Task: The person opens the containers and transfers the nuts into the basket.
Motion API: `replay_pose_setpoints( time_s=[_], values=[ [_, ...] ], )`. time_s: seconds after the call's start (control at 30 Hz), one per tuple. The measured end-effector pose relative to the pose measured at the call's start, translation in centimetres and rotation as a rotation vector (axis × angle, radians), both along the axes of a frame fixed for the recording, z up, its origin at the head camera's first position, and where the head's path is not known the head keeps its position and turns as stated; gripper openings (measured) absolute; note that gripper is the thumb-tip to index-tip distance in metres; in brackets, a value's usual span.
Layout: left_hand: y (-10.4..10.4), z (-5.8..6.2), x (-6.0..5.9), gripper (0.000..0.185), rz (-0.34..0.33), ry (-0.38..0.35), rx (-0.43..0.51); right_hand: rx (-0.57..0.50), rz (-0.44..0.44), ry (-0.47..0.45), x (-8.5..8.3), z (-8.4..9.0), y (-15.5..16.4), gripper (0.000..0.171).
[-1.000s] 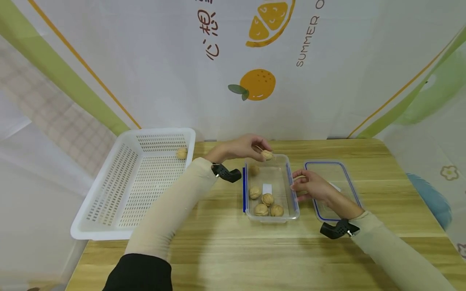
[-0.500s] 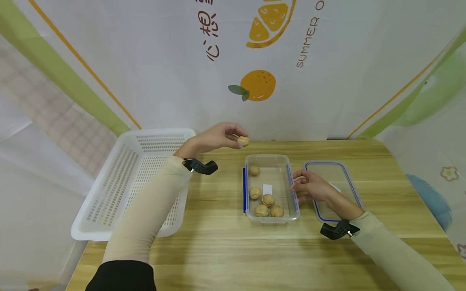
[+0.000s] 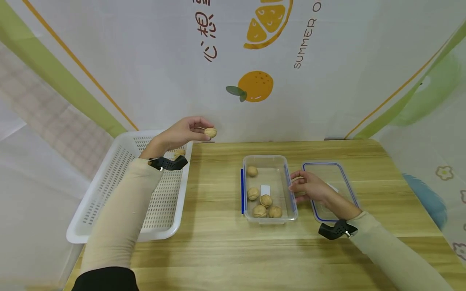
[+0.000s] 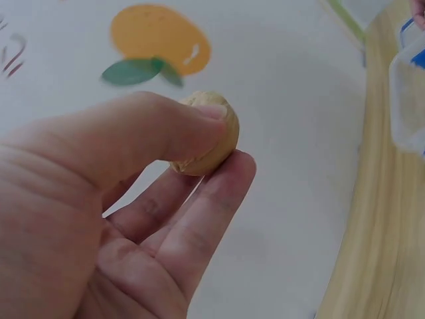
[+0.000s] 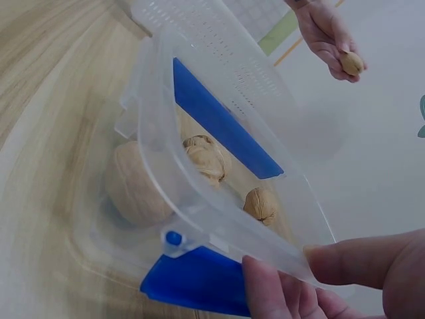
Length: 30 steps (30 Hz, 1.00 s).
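Walnut, pinched between thumb and fingers of left hand in wrist view; right hand grips clear box rim, head view only.

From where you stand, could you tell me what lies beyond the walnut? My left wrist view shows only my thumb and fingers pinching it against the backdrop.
Observer: The left hand holds the walnut above the near corner of the white basket.
Operator: Is anything in that basket already?
Observer: One walnut in the basket, partly hidden behind the wrist.
Operator: And the other hand?
Observer: The right hand grips the clear box by its right rim; five walnuts lie inside.
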<state>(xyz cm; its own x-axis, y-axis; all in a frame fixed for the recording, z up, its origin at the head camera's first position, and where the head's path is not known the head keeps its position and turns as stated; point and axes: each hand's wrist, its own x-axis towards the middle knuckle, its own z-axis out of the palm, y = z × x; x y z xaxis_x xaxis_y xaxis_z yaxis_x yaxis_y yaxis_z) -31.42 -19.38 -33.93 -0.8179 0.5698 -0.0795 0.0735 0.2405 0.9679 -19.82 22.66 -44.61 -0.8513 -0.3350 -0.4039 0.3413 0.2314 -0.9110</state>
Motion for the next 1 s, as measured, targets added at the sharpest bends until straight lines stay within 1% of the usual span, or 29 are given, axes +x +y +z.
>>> replay_pose_setpoints(
  time_s=[0.2,0.3,0.37,0.57,0.83,1.0],
  values=[
    [-2.9,-0.3,0.3,0.036,0.053,0.001,-0.037,-0.005,0.007,0.005,0.1,0.2,0.1,0.046],
    [-4.4,-0.8,0.4,0.036,0.077,-0.011,-0.044,-0.010,0.003,0.002,0.1,0.3,0.1,0.046],
    [-5.4,-1.1,0.4,0.038,0.079,-0.012,-0.049,-0.012,0.003,0.001,0.2,0.3,0.1,0.046],
    [-8.0,-2.3,0.3,0.041,0.063,-0.034,-0.013,0.001,-0.011,-0.009,0.1,0.0,0.0,0.044],
    [-10.6,-4.1,0.8,0.041,0.124,-0.115,0.023,-0.008,0.003,-0.005,0.2,0.3,-0.1,0.045],
    [-11.9,-5.2,0.8,0.041,0.161,-0.166,0.086,-0.009,0.000,-0.008,0.1,0.2,-0.1,0.046]
  ],
)
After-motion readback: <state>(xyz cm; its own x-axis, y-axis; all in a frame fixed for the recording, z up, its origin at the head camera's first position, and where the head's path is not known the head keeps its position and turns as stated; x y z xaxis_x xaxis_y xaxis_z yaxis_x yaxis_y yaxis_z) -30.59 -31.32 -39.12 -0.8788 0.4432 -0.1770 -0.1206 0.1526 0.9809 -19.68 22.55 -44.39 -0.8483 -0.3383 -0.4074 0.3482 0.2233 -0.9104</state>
